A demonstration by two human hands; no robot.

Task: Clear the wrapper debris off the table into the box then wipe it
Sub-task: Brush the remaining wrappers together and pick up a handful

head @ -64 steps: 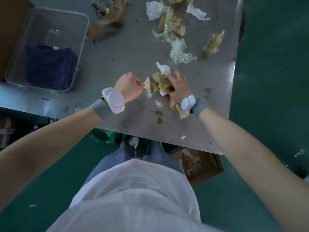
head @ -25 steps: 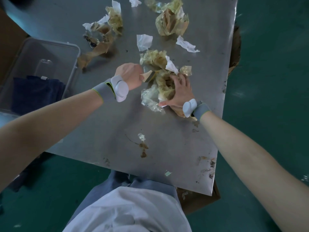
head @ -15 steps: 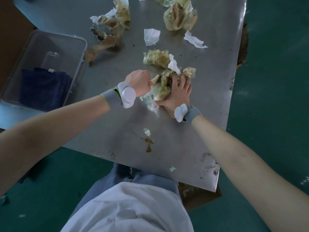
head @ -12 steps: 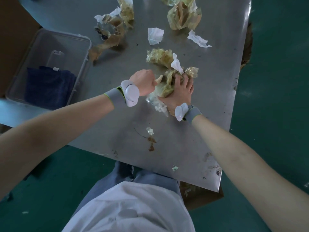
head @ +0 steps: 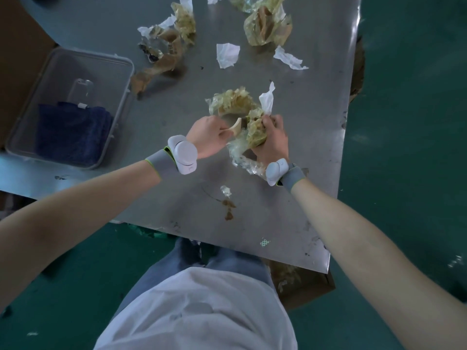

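Cardboard box mostly hidden under table; top wrappers cut by edge

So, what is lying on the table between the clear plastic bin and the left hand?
In the head view, nothing: the metal table is bare between the clear plastic bin and the left hand. The nearest wrapper debris lies farther back.

On the table, the strip along the near edge is almost free, with only a small brown smear in its middle. The far edge is crowded with wrapper debris, and both hands close the centre. A clear bin blocks the left edge; the strip along the right edge is open.
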